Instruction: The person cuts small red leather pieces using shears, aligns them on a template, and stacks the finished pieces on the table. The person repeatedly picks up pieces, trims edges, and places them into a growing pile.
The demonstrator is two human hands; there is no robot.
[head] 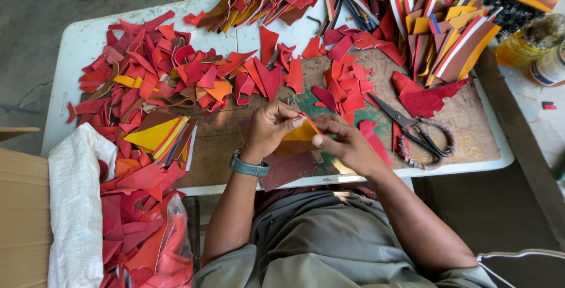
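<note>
Head view, work surface: a white table carries a worn board strewn with red leather offcuts.
Head view, finished stock: glued multicolour strips fan out far right; a smaller stack of layered pieces lies near left, so a good share appears done.
Head view, remaining stock: loose red scraps cover the far left, and a bag of scraps sits near left; much seems left.
Head view, workpiece: an orange-yellow leather piece with a thin red strip along its edge, held above the near-centre of the board.
Left hand: fingers pinched closed on the piece's upper left edge; a grey-green watch on the wrist.
Right hand: thumb and fingers clamped on its right edge.
Tools: black scissors lie right of the hands, untouched; a jar of amber liquid stands far right.
</note>
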